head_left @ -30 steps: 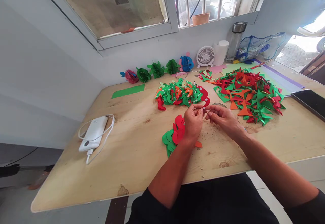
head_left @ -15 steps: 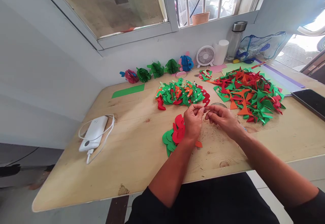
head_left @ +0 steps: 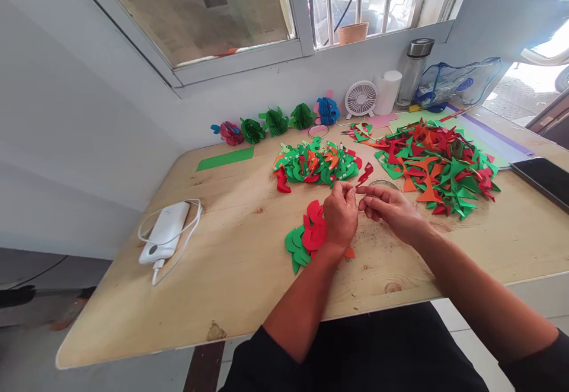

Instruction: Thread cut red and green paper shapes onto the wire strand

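Note:
My left hand (head_left: 341, 213) is closed in a pinch, its fingertips at the lower end of a curved red paper piece (head_left: 365, 174). Close beside it, my right hand (head_left: 387, 209) has thumb and forefinger pinched, but whatever is between them is too small to make out. The two hands' fingertips nearly meet. Just behind them lies a dark round wire-like ring (head_left: 383, 184), partly hidden by the right hand. Red paper cutouts (head_left: 313, 236) and green paper cutouts (head_left: 296, 247) lie by my left wrist. Farther back is a heap of green, red and orange cutouts (head_left: 311, 163) with small white patches.
A large pile of paper scraps (head_left: 440, 163) spreads at the right, near a phone (head_left: 542, 178). Along the wall stand several folded-paper figures (head_left: 273, 121), a small fan (head_left: 361, 99) and a glass bottle (head_left: 411, 75). A power bank (head_left: 164, 232) with cable lies left.
The curved red paper piece now stands apart from the heap's right end, swung more upright above my fingertips. My hands stay almost in place.

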A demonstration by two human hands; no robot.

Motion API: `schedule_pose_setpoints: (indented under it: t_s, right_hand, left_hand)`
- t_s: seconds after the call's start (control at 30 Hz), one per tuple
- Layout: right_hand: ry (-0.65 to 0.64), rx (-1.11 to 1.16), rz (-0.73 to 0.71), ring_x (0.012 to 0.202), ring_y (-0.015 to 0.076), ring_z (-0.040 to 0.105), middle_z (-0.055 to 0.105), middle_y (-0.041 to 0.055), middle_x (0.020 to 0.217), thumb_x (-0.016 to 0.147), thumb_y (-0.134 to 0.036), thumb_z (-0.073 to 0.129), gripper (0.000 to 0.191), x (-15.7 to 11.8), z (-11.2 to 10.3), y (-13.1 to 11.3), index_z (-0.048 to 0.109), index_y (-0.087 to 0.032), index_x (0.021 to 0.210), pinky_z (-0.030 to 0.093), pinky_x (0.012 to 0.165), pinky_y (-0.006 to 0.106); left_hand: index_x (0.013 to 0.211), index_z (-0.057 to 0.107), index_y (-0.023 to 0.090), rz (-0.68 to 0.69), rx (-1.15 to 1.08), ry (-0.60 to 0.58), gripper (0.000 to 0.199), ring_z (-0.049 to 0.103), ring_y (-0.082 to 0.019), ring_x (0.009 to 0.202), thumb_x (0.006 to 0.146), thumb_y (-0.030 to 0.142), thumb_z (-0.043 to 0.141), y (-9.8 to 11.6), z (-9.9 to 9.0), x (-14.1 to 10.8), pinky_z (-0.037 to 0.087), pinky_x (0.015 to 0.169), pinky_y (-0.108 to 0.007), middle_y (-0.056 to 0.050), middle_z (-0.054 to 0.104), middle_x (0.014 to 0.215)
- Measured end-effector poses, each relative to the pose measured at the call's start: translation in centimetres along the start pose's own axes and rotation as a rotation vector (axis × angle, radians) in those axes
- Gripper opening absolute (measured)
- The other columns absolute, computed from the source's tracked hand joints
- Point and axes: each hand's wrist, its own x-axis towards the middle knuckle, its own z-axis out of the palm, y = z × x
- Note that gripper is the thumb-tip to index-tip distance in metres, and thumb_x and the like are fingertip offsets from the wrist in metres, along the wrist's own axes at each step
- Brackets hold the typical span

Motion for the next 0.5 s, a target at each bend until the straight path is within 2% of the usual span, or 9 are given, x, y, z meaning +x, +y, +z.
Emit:
schedule_pose_setpoints:
  t_s: [0.27, 0.4, 0.5]
  right_hand:
    - [0.006, -0.001, -0.006, 0.054, 0.0083, 0.049, 0.064, 0.0019, 0.071, 0.075, -0.036, 0.064, 0.032, 0.0, 0.1, -0.1, 0.066, -0.015, 0.098, 0.036, 0.048, 0.022]
    - [0.097, -0.016, -0.025, 0.052, 0.0082, 0.047, 0.062, 0.0003, 0.068, 0.071, -0.038, 0.067, 0.039, 0.1, -0.1, -0.5, 0.063, -0.015, 0.103, 0.034, 0.046, 0.022]
    - [0.162, -0.013, -0.046, 0.052, 0.0080, 0.045, 0.060, -0.0011, 0.067, 0.069, -0.040, 0.068, 0.044, 0.1, -0.1, -1.0, 0.060, -0.016, 0.106, 0.034, 0.047, 0.023]
  left_hand:
    - [0.082, 0.055, 0.019, -0.026, -0.021, -0.021, 0.006, 0.060, -0.013, 0.066, 0.083, 0.025, 0.055, 0.2, 0.0, 0.0, 0.044, 0.062, -0.022, -0.002, 0.064, 0.074]
    - [0.080, 0.054, 0.017, -0.112, -0.169, -0.014, 0.007, 0.066, -0.014, 0.073, 0.082, 0.024, 0.056, 1.0, -0.1, 0.2, 0.048, 0.067, -0.024, -0.004, 0.068, 0.077]
    - [0.081, 0.055, 0.015, -0.203, -0.323, -0.053, 0.012, 0.068, -0.015, 0.073, 0.081, 0.027, 0.058, 1.7, -0.4, 0.3, 0.051, 0.069, -0.027, -0.007, 0.070, 0.078]
